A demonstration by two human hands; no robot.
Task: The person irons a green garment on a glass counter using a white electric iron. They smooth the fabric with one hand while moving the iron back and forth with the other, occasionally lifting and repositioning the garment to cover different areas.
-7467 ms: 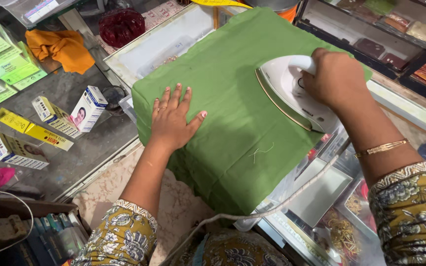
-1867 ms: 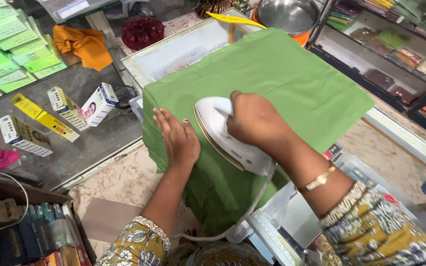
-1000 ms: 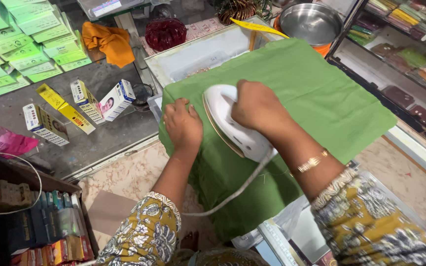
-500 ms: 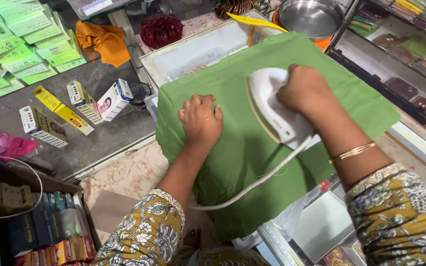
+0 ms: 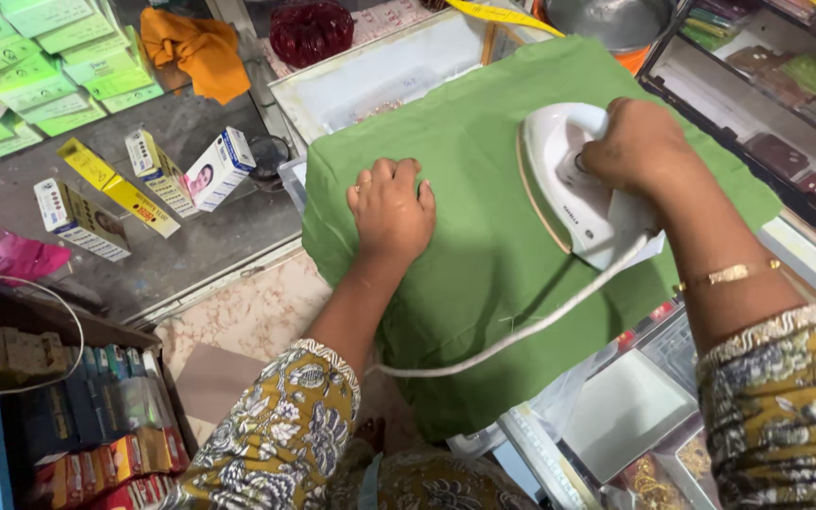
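The right hand was clenched around the handle of a white iron resting on the green cloth. The left hand lay palm down on that cloth, fingers curled together, pressing it flat just left of the iron. A white cord trailed across the fabric. On the grey counter to the left lay small oblong boxes: a white-and-blue one and a yellow one. Pale green packets sat further back, beside an orange cloth.
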